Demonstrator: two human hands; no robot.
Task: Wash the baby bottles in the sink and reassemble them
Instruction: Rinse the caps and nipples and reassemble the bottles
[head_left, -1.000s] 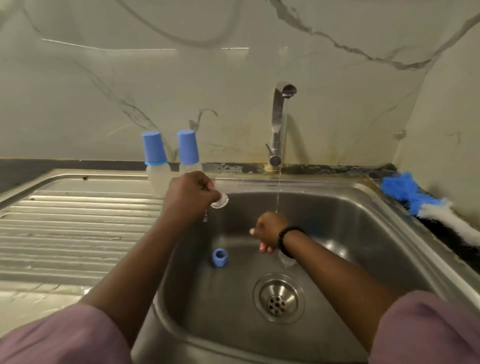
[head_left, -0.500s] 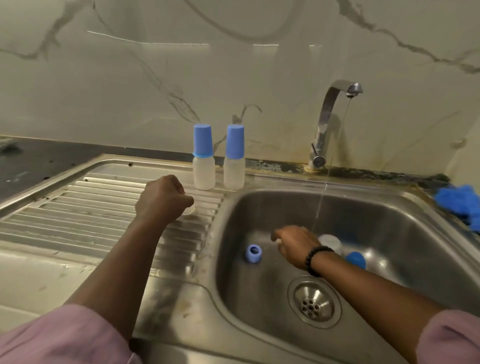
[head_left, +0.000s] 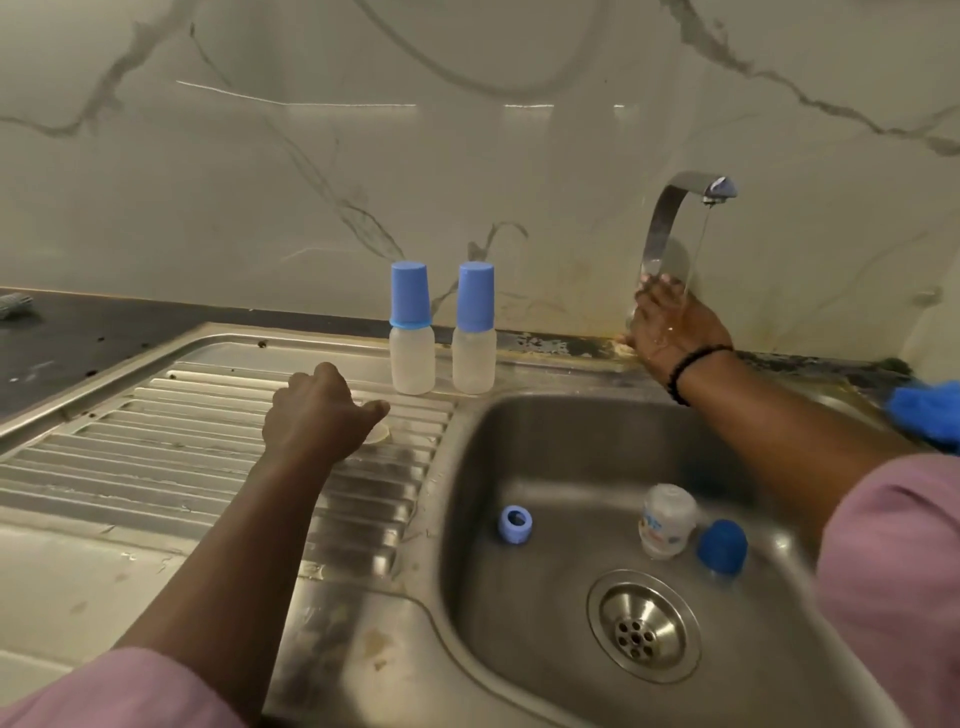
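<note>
Here your left hand pinches a clear teat on the drainboard; your right hand grips the tap base; the sink bottle has blurred, unreadable blue print.
</note>
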